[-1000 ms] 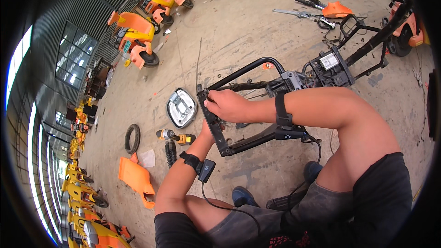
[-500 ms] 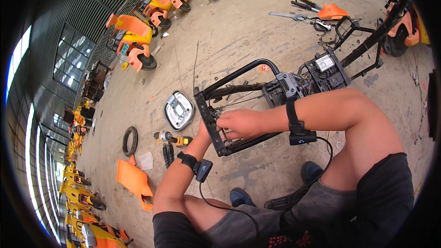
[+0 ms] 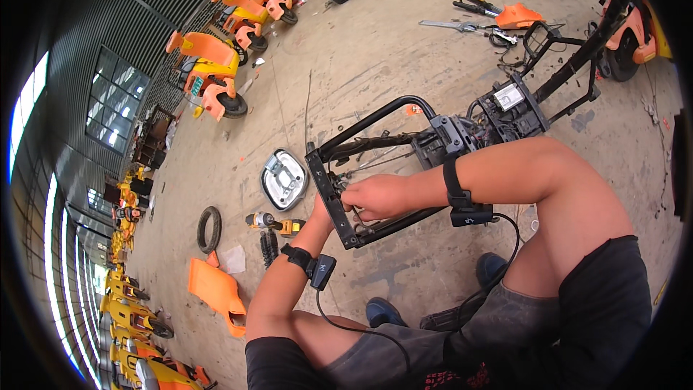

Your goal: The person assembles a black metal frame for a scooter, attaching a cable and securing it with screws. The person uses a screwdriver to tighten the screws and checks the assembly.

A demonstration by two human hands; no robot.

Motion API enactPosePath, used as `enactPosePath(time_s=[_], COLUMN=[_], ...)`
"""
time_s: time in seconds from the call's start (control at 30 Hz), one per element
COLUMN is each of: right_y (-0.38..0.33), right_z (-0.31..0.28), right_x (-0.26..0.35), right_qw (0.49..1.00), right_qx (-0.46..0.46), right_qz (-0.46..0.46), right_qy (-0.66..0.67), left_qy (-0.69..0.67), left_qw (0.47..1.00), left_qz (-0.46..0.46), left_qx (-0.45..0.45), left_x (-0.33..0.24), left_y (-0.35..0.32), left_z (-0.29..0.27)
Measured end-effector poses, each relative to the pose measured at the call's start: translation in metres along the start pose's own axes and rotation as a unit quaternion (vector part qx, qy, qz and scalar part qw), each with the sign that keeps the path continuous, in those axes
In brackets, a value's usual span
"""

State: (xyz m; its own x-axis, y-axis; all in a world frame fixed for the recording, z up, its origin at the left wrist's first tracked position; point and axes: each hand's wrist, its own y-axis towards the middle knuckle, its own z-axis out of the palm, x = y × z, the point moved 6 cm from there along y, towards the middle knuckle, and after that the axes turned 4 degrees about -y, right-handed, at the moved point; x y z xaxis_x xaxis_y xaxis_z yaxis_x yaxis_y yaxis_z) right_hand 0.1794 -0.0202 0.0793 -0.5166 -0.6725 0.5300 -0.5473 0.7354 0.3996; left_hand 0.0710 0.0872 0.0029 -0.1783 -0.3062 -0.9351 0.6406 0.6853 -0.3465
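Observation:
A black metal scooter frame [image 3: 393, 112] lies on the concrete floor in front of me, stripped, with a wiring box [image 3: 509, 105] further along it. My right hand [image 3: 379, 196] is curled on small parts and cables at the frame's rear end bar [image 3: 328, 195]. My left hand [image 3: 323, 211] is mostly hidden behind that bar and the right hand, and holds the bar from beneath. Both wrists wear black bands with small devices.
A silver plate [image 3: 284, 178], a yellow-black power drill [image 3: 274, 222], a black spring [image 3: 269, 247], a tyre [image 3: 209, 229] and an orange body panel [image 3: 216, 292] lie to my left. Orange scooters [image 3: 209, 72] stand further off. Tools [image 3: 469, 14] lie at the top right.
The frame's end bar and both hands sit lower and more central in view than before. My right hand has shifted along the end bar while my left stays beneath it.

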Motion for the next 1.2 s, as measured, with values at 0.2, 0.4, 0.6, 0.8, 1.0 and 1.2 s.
enactPosePath(time_s=[0.2, 0.4, 0.6, 0.8, 1.0, 1.2], right_y=[0.002, 0.0, -0.007, 0.007, 0.029, 0.043], right_z=[0.008, 0.009, -0.004, -0.037, -0.044, -0.037], right_x=[-0.006, -0.008, -0.007, -0.015, -0.032, -0.048], right_qw=[0.999, 0.995, 0.999, 0.958, 0.926, 0.903], right_qx=[0.045, 0.052, -0.025, -0.173, -0.23, -0.2], right_qz=[-0.001, -0.02, -0.005, 0.17, 0.205, 0.267], right_qy=[-0.025, -0.077, 0.034, 0.155, 0.217, 0.27], left_qy=[0.031, 0.049, 0.052, -0.061, -0.083, -0.126], left_qw=[0.999, 0.998, 0.997, 0.992, 0.993, 0.99], left_qz=[0.014, 0.025, 0.048, 0.002, 0.014, 0.008], left_qx=[0.015, 0.02, 0.007, -0.111, -0.085, -0.065], left_x=[0.0, -0.004, -0.005, -0.001, 0.001, 0.014], left_y=[0.001, -0.001, 0.0, 0.001, 0.0, 0.009], left_z=[-0.001, 0.0, 0.0, -0.006, -0.011, -0.025])
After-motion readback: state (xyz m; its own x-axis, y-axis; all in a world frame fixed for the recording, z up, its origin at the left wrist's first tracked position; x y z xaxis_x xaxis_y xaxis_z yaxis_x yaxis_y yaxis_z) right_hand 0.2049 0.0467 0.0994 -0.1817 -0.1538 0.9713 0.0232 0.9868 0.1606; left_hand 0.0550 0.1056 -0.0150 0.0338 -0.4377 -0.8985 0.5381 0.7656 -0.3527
